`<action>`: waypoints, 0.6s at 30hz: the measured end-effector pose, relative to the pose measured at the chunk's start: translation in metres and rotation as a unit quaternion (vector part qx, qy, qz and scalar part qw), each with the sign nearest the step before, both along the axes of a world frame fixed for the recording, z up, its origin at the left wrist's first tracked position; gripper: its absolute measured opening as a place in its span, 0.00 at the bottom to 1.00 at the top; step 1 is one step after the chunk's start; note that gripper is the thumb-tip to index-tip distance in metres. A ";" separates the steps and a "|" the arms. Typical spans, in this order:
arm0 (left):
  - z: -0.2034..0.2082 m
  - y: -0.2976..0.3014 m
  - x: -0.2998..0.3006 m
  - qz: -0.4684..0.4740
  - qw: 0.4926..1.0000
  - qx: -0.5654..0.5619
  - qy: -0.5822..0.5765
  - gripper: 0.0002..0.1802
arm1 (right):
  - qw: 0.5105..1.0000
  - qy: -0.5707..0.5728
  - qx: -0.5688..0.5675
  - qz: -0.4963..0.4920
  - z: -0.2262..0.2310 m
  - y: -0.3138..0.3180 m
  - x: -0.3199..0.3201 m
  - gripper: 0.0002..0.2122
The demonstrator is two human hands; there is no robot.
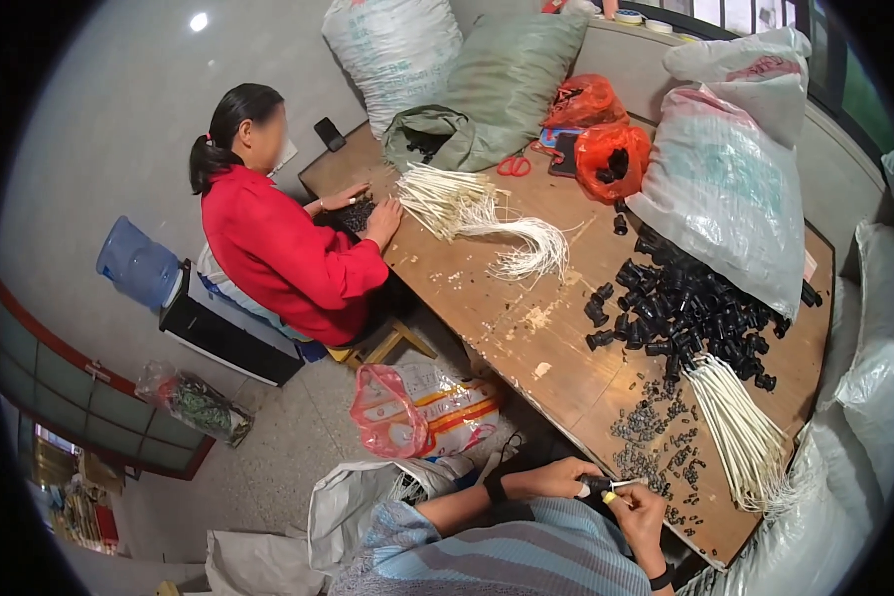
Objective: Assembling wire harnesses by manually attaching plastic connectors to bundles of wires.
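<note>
Close to the table's front edge, my left hand (pixel 558 479) is closed round a black plastic fitting (pixel 596 484). My right hand (pixel 640 513) meets it from the right, fingers pinched on a short white wire (pixel 630 483) beside the fitting. Whether the wire enters the fitting I cannot tell. A yellow wrap shows on one of my right fingers. Just beyond my hands, small dark parts (pixel 656 427) lie scattered on the wooden table (pixel 526 333). To their right is a bundle of white wires (pixel 735 432), and farther back a heap of black fittings (pixel 680 298).
A person in red (pixel 278 253) works at the table's far left, hands by dark small parts. Between us lie another white wire bundle (pixel 452 204) and red scissors (pixel 514 166). Large woven sacks (pixel 730 184) and a red bag (pixel 614 164) stand behind; an open white sack (pixel 353 502) is left of me.
</note>
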State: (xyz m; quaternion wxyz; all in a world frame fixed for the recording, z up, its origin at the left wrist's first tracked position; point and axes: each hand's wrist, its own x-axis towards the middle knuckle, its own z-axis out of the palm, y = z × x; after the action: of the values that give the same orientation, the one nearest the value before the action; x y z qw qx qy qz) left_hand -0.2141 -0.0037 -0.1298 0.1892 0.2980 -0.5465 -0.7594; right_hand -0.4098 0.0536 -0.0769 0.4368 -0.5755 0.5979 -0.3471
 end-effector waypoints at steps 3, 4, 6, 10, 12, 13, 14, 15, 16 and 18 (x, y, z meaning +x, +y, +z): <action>-0.006 0.006 -0.005 -0.013 0.974 0.216 0.072 0.16 | 0.994 -0.042 0.059 -0.084 -0.004 0.003 0.005 0.09; -0.009 0.005 -0.006 0.010 0.975 0.212 0.062 0.16 | 0.994 -0.043 0.048 -0.086 -0.006 0.001 0.006 0.09; -0.014 0.005 -0.009 0.021 0.957 0.269 0.106 0.11 | 0.993 -0.014 0.031 -0.111 -0.011 -0.002 0.008 0.11; -0.021 0.001 -0.010 0.021 0.938 0.327 0.109 0.08 | 0.988 -0.034 0.138 -0.066 -0.020 -0.013 0.010 0.08; -0.022 -0.002 -0.010 0.023 0.931 0.349 0.103 0.09 | 0.991 -0.070 0.104 -0.053 -0.022 -0.015 0.013 0.09; -0.022 -0.002 -0.010 -0.001 0.923 0.363 0.130 0.10 | 0.989 -0.078 0.114 -0.058 -0.022 -0.016 0.014 0.06; -0.023 -0.005 -0.010 0.014 0.923 0.368 0.107 0.10 | 0.987 -0.083 0.124 -0.067 -0.022 -0.017 0.016 0.05; -0.024 -0.005 -0.011 0.001 0.924 0.367 0.109 0.10 | 0.987 -0.082 0.122 -0.070 -0.021 -0.017 0.016 0.05; -0.025 -0.006 -0.011 -0.019 0.925 0.363 0.111 0.10 | 0.985 -0.082 0.134 -0.067 -0.020 -0.018 0.017 0.05; -0.027 -0.007 -0.011 -0.010 0.913 0.387 0.126 0.10 | 0.988 -0.025 0.134 -0.068 -0.019 -0.020 0.018 0.05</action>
State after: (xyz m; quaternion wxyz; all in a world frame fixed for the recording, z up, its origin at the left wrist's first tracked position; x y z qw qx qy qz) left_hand -0.2256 -0.0107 -0.1568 0.1183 0.2441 -0.1846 -0.9446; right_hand -0.3916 0.0336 -0.0954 0.5001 -0.4605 0.6661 -0.3069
